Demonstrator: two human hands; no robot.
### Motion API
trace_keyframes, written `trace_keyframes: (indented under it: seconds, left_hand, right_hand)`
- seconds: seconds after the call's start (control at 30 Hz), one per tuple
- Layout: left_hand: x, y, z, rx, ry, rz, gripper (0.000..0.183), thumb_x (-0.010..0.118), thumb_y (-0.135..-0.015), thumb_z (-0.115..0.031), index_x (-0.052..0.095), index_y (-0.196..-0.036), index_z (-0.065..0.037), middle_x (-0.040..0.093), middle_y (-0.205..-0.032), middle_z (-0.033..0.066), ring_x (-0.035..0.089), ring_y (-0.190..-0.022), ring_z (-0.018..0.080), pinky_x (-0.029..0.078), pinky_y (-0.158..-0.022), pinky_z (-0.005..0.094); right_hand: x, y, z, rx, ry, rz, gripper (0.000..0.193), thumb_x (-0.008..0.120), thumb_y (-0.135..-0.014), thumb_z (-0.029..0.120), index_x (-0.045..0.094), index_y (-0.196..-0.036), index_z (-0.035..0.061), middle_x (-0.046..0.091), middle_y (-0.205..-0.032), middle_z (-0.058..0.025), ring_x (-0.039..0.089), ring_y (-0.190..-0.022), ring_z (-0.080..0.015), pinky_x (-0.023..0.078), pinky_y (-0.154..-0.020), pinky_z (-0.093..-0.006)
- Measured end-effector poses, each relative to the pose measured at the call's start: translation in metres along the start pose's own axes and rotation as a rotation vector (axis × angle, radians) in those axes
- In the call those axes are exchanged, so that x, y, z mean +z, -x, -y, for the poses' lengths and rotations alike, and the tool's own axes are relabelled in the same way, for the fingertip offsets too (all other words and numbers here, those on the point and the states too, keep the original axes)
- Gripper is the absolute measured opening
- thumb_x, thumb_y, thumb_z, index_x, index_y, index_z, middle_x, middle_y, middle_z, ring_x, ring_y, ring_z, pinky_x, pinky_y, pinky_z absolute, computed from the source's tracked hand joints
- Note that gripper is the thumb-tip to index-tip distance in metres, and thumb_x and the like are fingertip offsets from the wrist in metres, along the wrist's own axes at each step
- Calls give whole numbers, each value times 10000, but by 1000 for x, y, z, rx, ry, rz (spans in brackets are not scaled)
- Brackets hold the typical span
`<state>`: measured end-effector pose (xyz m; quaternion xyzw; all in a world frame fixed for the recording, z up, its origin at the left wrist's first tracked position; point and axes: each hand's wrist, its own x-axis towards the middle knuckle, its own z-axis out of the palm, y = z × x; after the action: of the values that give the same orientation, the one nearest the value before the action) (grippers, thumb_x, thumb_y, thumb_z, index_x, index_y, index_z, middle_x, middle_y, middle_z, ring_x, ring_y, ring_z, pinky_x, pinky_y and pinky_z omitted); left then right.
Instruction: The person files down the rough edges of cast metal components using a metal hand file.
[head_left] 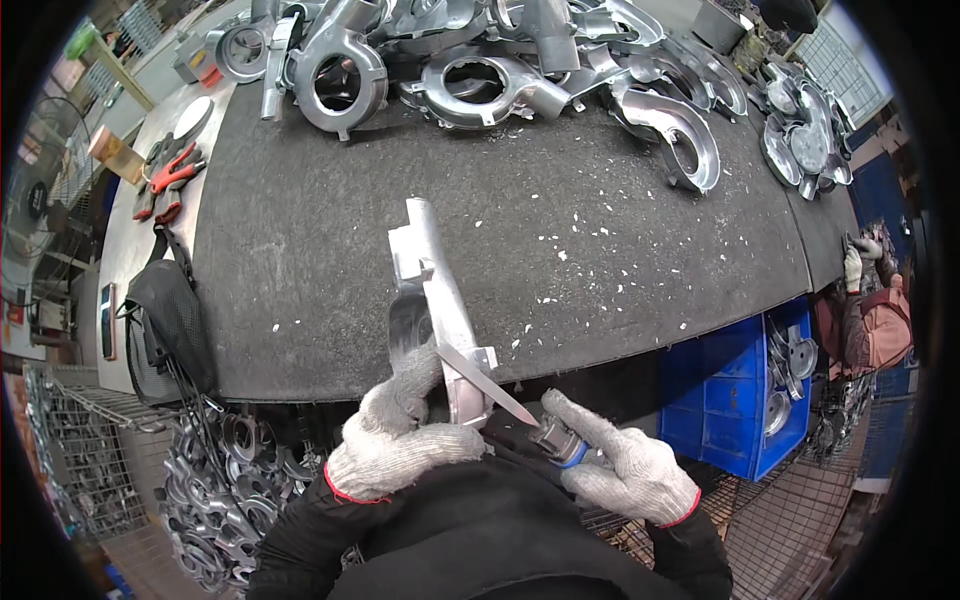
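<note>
The left hand [405,430] grips the near end of a metal casting [448,310] extending beyond it, the right hand [632,470] closes round a flat-bladed tool [492,386], and edge-dressing appears under way, calling for finger-clear strokes.

A metal part [452,318] is projecting past the near edge of the counter [320,240], a heap of parts [518,86] lying behind it. Gloves [172,180] are lying on the left, a bag [170,335] sitting nearer; below right, a bin [712,400] is holding pieces [799,357].
</note>
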<state>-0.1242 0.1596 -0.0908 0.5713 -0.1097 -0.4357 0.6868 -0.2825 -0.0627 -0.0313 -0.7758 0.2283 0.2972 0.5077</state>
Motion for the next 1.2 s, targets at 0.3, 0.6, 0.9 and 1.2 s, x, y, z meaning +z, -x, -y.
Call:
trace_keyframes:
  seconds: [0.3,0.6,0.9,1.2]
  left_hand:
    - [5,4,-22,-62,-31,66,752,855,-755,-61,506,-1417,8,663,-1181,69,604,-1043,103,495,-930,308]
    - [-3,2,-27,-111,236,29,718,873,-718,-201,502,-1272,64,658,-1161,249,704,-937,291,616,-788,409]
    - [-17,11,-46,-99,76,73,528,824,-775,-107,594,-1223,51,666,-1011,110,642,-872,177,534,-816,313]
    - [-23,22,-44,-128,-39,-37,540,806,-819,-311,617,-1142,78,676,-955,124,648,-841,184,527,-759,297]
  right_hand:
    - [-7,0,-1,-282,258,-130,771,692,-888,328,352,-1572,217,737,-1040,-155,730,-871,-365,589,-779,-421]
    - [-8,-3,2,-283,175,-167,784,698,-875,273,353,-1575,210,726,-1145,-162,734,-951,-345,576,-848,-387]
    - [-1,-1,2,-402,176,-319,778,753,-868,271,400,-1545,122,733,-1119,-144,739,-968,-297,581,-867,-366]
    - [-30,5,31,-430,395,-129,749,714,-899,343,379,-1554,202,717,-890,-116,729,-774,-319,591,-682,-407]
